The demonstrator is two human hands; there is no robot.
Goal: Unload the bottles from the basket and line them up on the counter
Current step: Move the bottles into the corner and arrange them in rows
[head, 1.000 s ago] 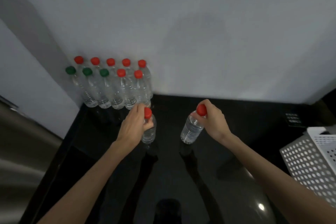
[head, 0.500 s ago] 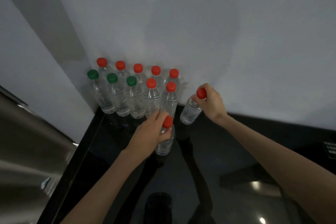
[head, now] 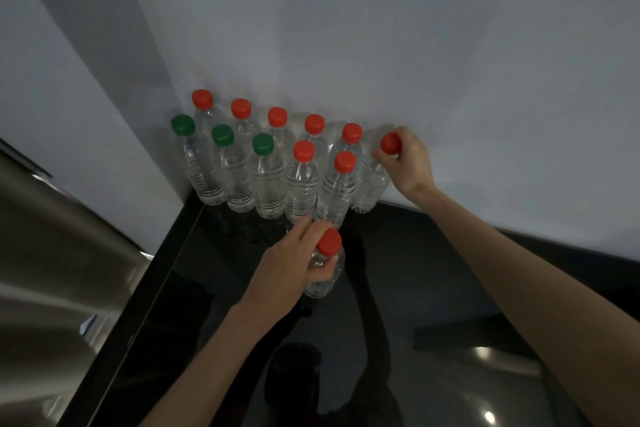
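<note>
**Black counter under a grey wall: two more bottles reach the rows**

The glossy black counter (head: 433, 288) runs into a corner of the plain grey wall (head: 346, 28), with a steel appliance (head: 52, 253) at the left. A second ago both hands held their bottles over the middle of the counter, well apart from the standing rows (head: 266, 180). Now both are up at them.

The right hand (head: 410, 163) pinches the red cap and neck of the right-hand bottle (head: 369, 184). That bottle is just beside the last red-capped bottle of the back row, close to the wall; whether its base is down I cannot tell. The left hand (head: 291, 270) has its fingers curled round the neck of the left-hand bottle (head: 323, 282), which is just in front of the front row's right end and not yet slotted in. The basket, seen at the right edge a second ago, is now out of view.

I judge this the placing step: the back row becomes six, and the front row likely grows next. The bottles are clear, ribbed plastic filled with water. Ten stand already, five red caps behind, three green and two red in front
</note>
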